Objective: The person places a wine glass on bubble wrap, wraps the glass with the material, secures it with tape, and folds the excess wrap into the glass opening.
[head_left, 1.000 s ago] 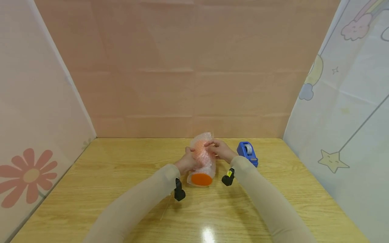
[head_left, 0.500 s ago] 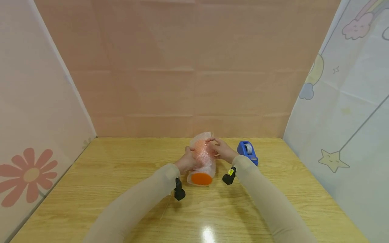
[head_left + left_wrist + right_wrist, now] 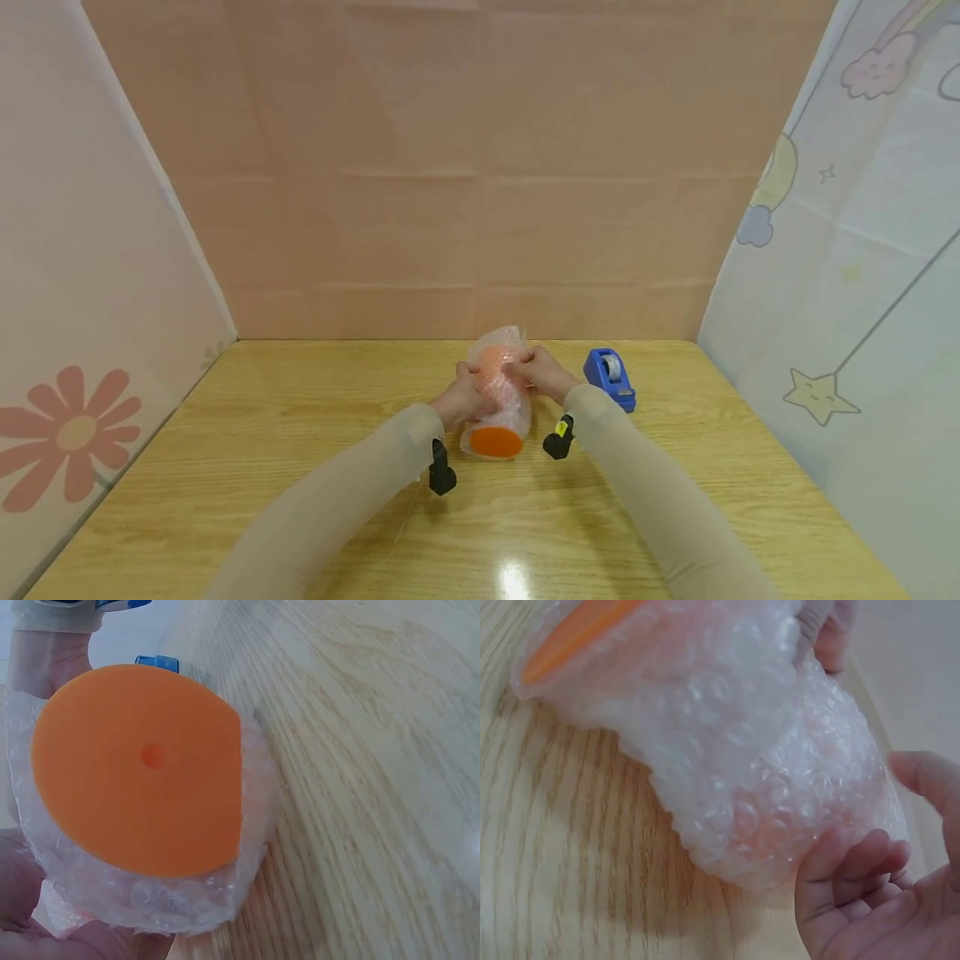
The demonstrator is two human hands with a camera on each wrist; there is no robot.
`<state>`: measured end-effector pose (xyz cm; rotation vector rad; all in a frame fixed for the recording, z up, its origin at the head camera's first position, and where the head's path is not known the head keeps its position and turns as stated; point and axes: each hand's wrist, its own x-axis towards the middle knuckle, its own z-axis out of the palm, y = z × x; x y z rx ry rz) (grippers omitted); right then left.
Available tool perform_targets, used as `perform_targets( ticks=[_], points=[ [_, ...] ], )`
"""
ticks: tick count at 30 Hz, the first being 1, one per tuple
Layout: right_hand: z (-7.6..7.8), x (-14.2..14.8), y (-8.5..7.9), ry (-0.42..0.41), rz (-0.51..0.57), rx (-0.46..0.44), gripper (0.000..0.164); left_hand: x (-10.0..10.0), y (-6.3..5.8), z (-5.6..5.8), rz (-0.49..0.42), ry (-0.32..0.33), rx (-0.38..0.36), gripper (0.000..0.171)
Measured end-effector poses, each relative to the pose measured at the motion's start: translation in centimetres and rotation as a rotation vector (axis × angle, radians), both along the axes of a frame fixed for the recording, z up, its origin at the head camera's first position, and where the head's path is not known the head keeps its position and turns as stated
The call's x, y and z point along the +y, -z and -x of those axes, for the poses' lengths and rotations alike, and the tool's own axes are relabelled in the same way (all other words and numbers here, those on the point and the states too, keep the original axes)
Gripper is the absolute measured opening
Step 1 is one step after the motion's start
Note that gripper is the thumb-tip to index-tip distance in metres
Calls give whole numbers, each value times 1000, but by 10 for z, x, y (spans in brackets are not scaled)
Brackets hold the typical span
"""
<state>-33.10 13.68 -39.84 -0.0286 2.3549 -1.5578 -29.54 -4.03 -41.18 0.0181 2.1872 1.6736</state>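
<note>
An orange object wrapped in clear bubble wrap (image 3: 498, 385) lies on the table in the head view. Its orange end (image 3: 142, 780), round with one flat side and a small dimple, faces the near side. My left hand (image 3: 463, 398) grips the wrapped object from the left, thumb on top; part of that hand shows at the lower left of the left wrist view. From the right, my right hand (image 3: 546, 373) holds the bubble wrap, its fingers (image 3: 847, 877) curled against the far part. The wrap hides the object's exact kind.
A blue tape dispenser (image 3: 611, 380) with a roll of clear tape stands to the right of the right hand. The wooden table (image 3: 300, 392) meets a pinkish back panel (image 3: 480, 208) and patterned side panels.
My right hand's fingers have shifted a little on the wrap, the raised finger coming down against it. The left hand and the wrapped object have stayed nearly still.
</note>
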Motion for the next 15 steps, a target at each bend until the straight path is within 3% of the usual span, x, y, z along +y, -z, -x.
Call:
perform_targets(
  ticks=[5,15],
  points=[
    [1,2,-1,4,70,-29,24,1,-1,3,25,-22,-11,82],
    [3,0,-8,-24,8,-60,28,2,-1,3,44,-23,-17,81]
  ],
)
